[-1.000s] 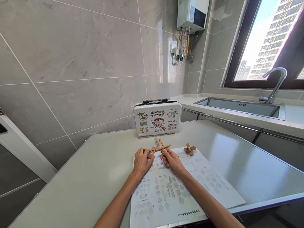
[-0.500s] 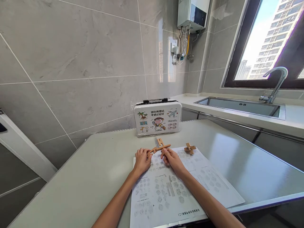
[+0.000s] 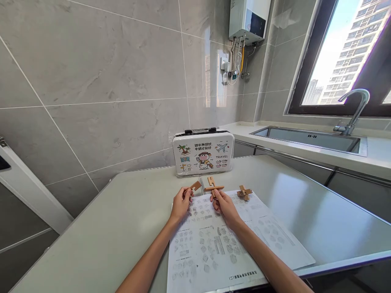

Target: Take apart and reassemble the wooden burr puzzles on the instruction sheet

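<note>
My left hand point(image 3: 181, 202) pinches a flat notched wooden puzzle piece point(image 3: 196, 186) above the top edge of the printed sheet. Apart from it, to the right, my right hand point(image 3: 224, 204) grips joined wooden puzzle pieces point(image 3: 214, 188): one lies crosswise and a notched one stands up behind it. Their lower part is hidden by my fingers. Beyond my right hand, an assembled cross-shaped wooden puzzle point(image 3: 244, 193) rests at the sheet's upper edge. Under both forearms lies the large printed sheet point(image 3: 214, 244), covered with small grey diagrams.
A white cartoon-printed case point(image 3: 203, 152) stands upright at the back of the pale table point(image 3: 122, 228). To the right are a sink point(image 3: 308, 137) with a chrome faucet point(image 3: 354, 112) and a window. A water heater point(image 3: 249, 20) hangs on the tiled wall.
The piece in my left hand has come away from those in my right hand and now tilts upward. My right hand has shifted slightly to the right with its pieces.
</note>
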Tool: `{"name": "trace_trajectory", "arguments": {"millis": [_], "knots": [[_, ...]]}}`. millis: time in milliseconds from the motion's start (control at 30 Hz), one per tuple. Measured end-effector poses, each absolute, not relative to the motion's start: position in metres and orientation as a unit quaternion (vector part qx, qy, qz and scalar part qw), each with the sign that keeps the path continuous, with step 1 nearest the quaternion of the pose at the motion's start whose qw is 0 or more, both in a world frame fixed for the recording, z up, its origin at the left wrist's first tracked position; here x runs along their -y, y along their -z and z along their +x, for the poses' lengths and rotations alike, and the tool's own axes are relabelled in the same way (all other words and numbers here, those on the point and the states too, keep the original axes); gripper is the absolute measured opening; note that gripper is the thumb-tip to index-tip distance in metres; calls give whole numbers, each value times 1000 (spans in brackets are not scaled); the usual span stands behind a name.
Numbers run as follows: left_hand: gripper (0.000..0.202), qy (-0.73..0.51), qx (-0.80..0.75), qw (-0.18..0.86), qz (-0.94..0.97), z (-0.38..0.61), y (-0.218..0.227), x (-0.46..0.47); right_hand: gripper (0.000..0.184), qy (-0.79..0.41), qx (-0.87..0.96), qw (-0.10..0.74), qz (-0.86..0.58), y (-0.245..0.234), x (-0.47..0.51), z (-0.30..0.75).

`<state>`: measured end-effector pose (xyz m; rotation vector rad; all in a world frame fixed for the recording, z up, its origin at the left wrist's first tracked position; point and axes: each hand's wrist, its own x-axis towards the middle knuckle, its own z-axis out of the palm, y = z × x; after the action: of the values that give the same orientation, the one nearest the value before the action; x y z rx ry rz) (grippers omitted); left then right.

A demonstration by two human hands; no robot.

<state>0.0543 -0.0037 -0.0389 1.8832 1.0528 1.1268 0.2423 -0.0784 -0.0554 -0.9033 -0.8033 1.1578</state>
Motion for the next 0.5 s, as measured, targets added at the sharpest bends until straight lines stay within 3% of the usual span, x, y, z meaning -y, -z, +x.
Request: {"name": "trace_trajectory", "arguments": {"millis": [267, 500], "knots": [[54, -421, -301, 594, 616, 66, 31, 16, 50, -590, 313, 662, -341, 48, 83, 242], [54, -380, -262, 657, 596, 68, 22, 28, 45, -651, 322, 620, -295, 46, 84, 241]]}}
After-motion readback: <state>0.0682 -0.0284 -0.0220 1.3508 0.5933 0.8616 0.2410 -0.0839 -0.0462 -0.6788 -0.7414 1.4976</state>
